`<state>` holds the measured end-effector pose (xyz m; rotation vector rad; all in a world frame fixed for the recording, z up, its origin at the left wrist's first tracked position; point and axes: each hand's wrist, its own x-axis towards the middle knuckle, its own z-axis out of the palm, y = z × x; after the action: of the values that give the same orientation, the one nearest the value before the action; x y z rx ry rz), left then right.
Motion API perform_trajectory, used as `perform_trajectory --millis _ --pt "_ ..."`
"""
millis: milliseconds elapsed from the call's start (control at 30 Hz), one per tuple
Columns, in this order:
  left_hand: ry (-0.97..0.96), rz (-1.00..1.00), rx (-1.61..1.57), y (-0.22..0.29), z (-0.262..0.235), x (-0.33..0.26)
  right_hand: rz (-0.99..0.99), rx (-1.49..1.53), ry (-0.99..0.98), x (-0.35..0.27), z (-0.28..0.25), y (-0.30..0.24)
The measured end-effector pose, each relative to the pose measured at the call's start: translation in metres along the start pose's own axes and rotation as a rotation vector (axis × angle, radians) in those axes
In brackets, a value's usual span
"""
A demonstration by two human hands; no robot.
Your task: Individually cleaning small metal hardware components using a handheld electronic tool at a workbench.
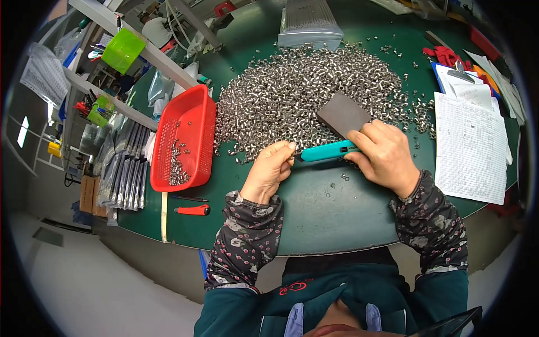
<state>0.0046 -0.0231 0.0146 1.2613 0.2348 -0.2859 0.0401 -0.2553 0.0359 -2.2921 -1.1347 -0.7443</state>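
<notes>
In front of me a teal utility knife (328, 151) points left, held above the table's near part. My right hand (384, 154) is closed round its right end. The fingers of my left hand (269, 171) are pinched together at the knife's dark tip; whatever small thing sits between them is hidden. A dark grey rectangular block (343, 115) lies over the metal pieces just beyond my right fingers, which cover its near corner; I cannot tell whether they grip it. A wide heap of small shiny metal rings (281, 95) spreads behind both hands.
At left stands a red plastic basket (205, 143) with some rings in it. A red cutter (192, 210) and a dark pen (191, 198) lie nearby. Printed sheets (471, 151) and a clipboard (461, 72) are at right. A clear bag (311, 25) sits behind the heap.
</notes>
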Motion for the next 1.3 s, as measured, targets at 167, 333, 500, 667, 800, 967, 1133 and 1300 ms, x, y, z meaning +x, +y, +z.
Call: perform_trajectory --millis 167,333,500,667,800,967,1133,1300 --pt "0.001 -0.038 0.023 0.002 0.003 0.000 -0.064 -0.077 0.023 0.001 -0.003 0.000" --pt "-0.043 -0.054 0.026 0.000 0.003 0.001 -0.123 -0.139 0.058 0.003 -0.006 0.002" --pt "-0.065 -0.036 0.015 -0.001 0.003 0.000 -0.175 -0.191 0.125 0.003 -0.005 0.003" --pt "-0.026 0.109 -0.084 -0.003 -0.001 0.001 -0.014 -0.049 0.067 0.003 -0.003 0.003" --pt "-0.092 0.202 -0.253 -0.003 -0.001 0.003 0.115 0.115 0.030 -0.004 0.003 0.002" --pt "-0.100 0.261 -0.304 -0.003 -0.002 0.003 0.332 0.319 -0.098 -0.006 0.009 0.000" --pt "-0.057 0.289 -0.249 -0.003 0.000 0.004 0.411 0.394 -0.165 -0.007 0.011 0.001" --pt "-0.087 0.307 -0.254 -0.007 -0.002 0.006 0.527 0.533 -0.261 -0.005 0.009 0.000"
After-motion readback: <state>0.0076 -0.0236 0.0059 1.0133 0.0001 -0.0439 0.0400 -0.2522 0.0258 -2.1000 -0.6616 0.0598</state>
